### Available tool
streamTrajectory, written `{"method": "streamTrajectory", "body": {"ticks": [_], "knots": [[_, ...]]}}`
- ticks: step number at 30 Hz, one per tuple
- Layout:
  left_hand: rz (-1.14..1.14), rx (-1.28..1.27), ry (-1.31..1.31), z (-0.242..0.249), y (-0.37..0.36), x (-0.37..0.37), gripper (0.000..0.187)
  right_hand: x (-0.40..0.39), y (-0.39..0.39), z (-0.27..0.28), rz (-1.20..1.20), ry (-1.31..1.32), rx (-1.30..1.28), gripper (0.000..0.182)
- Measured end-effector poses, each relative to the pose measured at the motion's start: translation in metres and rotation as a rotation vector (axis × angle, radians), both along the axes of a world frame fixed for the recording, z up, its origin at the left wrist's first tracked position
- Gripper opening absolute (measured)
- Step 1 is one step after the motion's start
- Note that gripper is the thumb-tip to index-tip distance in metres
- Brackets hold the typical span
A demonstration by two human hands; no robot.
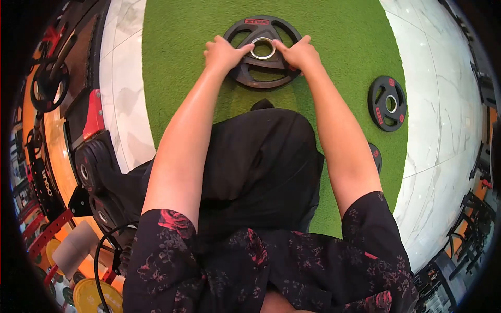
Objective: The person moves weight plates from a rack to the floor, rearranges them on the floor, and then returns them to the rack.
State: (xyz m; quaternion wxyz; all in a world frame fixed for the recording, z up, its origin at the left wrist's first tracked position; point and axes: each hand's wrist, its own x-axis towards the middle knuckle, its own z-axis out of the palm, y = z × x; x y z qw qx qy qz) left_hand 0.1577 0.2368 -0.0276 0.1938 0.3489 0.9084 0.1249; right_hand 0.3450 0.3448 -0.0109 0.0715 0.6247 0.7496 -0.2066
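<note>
Both arms reach forward to a black weight plate (262, 82) with a silver centre ring and a red brand label, over green turf. My left hand (224, 53) grips its left side, thumb on the face beside the ring and fingers around the outer edge. On the opposite side my right hand (301, 53) holds it the same way, its thumb close to the ring. The fingers' undersides are hidden behind the rim. A bent knee in black trousers (255, 156) is just below the plate.
A smaller black weight plate (387, 103) lies on the turf (339, 31) to the right, and another (376, 158) is partly hidden by my right arm. White marble tiles (422, 78) border the turf. Racks with stored plates (86, 172) stand at the left.
</note>
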Motion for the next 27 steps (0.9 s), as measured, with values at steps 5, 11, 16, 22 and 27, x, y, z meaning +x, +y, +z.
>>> {"method": "streamTrajectory", "body": {"ticks": [5,11,16,22,27], "knots": [[0.107,-0.008,-0.25,0.005,-0.022,-0.036,0.072,-0.004,0.009,-0.009,-0.037,0.1,0.007,0.07],[-0.122,0.009,-0.085,-0.012,-0.014,-0.039,0.048,-0.008,0.003,0.01,-0.01,0.041,-0.069,0.055],[-0.175,0.049,-0.126,-0.003,-0.029,-0.048,0.041,-0.013,0.011,0.004,0.218,-0.01,0.081,0.05],[-0.111,0.243,-0.135,0.006,-0.075,-0.08,0.042,-0.041,0.0,0.026,0.385,0.137,0.104,0.048],[-0.092,0.31,-0.17,0.058,-0.15,-0.121,0.043,-0.079,-0.032,0.044,0.585,0.269,0.137,0.049]]}}
